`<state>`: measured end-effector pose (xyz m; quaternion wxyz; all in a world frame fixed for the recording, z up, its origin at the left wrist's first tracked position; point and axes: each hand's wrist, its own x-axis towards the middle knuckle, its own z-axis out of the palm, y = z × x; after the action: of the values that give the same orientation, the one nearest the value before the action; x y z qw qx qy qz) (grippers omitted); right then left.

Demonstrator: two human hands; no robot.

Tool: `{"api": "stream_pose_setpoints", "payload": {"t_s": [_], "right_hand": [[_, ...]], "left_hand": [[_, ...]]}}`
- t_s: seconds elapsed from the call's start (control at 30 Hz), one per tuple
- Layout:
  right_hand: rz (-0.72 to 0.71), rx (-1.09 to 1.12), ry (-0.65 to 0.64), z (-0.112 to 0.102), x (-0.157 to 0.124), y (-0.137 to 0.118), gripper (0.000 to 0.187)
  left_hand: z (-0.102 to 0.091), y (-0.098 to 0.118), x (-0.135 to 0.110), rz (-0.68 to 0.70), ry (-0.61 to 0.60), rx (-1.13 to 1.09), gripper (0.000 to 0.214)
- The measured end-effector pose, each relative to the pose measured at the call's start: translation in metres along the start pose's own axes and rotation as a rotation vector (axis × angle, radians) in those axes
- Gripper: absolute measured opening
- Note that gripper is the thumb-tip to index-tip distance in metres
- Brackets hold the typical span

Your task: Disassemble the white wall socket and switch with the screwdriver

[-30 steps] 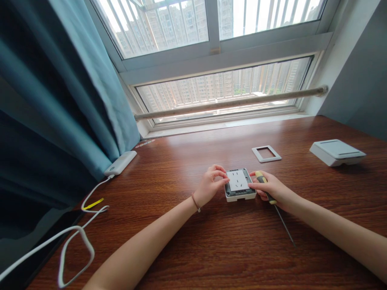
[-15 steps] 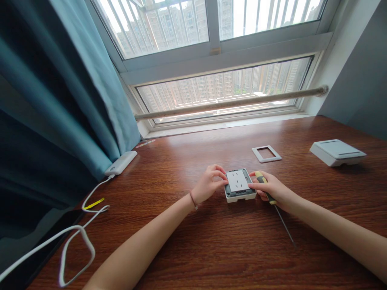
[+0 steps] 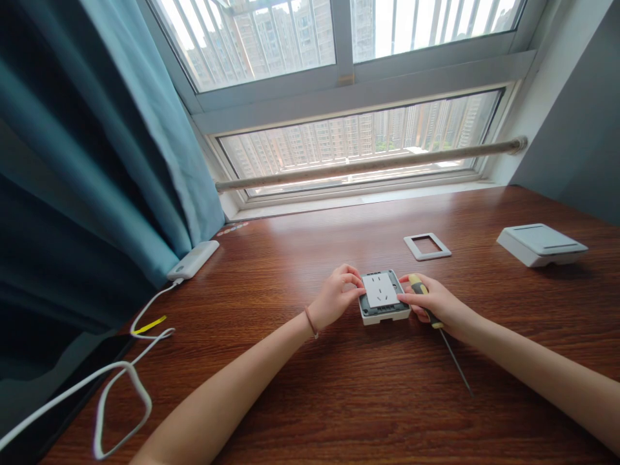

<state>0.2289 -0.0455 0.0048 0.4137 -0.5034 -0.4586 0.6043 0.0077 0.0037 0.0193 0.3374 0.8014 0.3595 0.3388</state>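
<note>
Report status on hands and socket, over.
Left hand pinches socket corner. Right hand grips screwdriver, fingertips on socket's other edge. Socket flat on table; white frame lies apart behind it.

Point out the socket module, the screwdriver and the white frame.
socket module [image 3: 380, 289], head view, white face.
screwdriver [image 3: 416, 282], head view, handle end.
white frame [image 3: 414, 248], head view, left rim.

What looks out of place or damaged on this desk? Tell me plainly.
The socket between the left hand and right hand sits bare: its grey base shows around the white face, and a white frame lies apart behind it. The right hand's screwdriver points away from it. Nothing looks damaged.
</note>
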Motion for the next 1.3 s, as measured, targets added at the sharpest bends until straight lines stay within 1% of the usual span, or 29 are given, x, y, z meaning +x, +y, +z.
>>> {"api": "stream_pose_setpoints", "payload": {"t_s": [0.07,0.13,0.27,0.37,0.5,0.63,0.7,0.87,1.0,1.1,1.17,1.23,1.3], "right_hand": [[0.006,0.002,0.001,0.000,-0.001,-0.001,0.049],[0.008,0.010,0.000,0.001,-0.001,-0.001,0.048],[0.012,0.005,-0.001,0.002,-0.002,-0.001,0.048],[0.017,-0.002,0.005,0.002,-0.001,0.000,0.048],[0.010,-0.020,0.012,0.002,-0.001,0.001,0.049],[0.007,-0.031,0.027,0.004,-0.001,0.001,0.051],[0.007,-0.026,0.027,0.004,-0.002,0.000,0.051],[0.001,-0.021,0.020,0.004,-0.002,0.000,0.050],[0.005,-0.022,0.013,0.004,-0.002,0.000,0.049],[0.014,-0.014,0.010,0.004,-0.003,-0.001,0.049],[0.017,-0.012,0.009,0.004,-0.003,-0.002,0.049],[0.016,-0.015,0.009,0.004,-0.004,-0.002,0.048],[0.013,-0.019,0.005,0.003,-0.004,-0.001,0.048]], "left_hand": [[-0.002,0.002,0.001,0.010,-0.012,0.029,0.006],[-0.006,0.004,0.002,0.034,-0.059,0.088,0.006],[-0.016,0.008,0.006,0.160,-0.154,0.244,0.006],[-0.019,0.011,0.007,0.268,-0.179,0.395,0.012],[-0.019,0.012,0.005,0.365,-0.212,0.601,0.020],[-0.019,0.010,0.003,0.452,-0.231,0.730,0.025],[-0.019,0.010,0.003,0.468,-0.216,0.743,0.026],[-0.020,0.012,0.004,0.451,-0.168,0.686,0.027],[-0.023,0.013,0.004,0.400,-0.105,0.558,0.020],[-0.035,0.011,0.008,0.341,-0.076,0.391,0.015],[-0.052,0.005,0.013,0.303,-0.045,0.308,0.013],[-0.074,-0.008,0.017,0.260,0.006,0.274,0.012],[-0.096,-0.027,0.019,0.192,0.086,0.292,0.013]]}}
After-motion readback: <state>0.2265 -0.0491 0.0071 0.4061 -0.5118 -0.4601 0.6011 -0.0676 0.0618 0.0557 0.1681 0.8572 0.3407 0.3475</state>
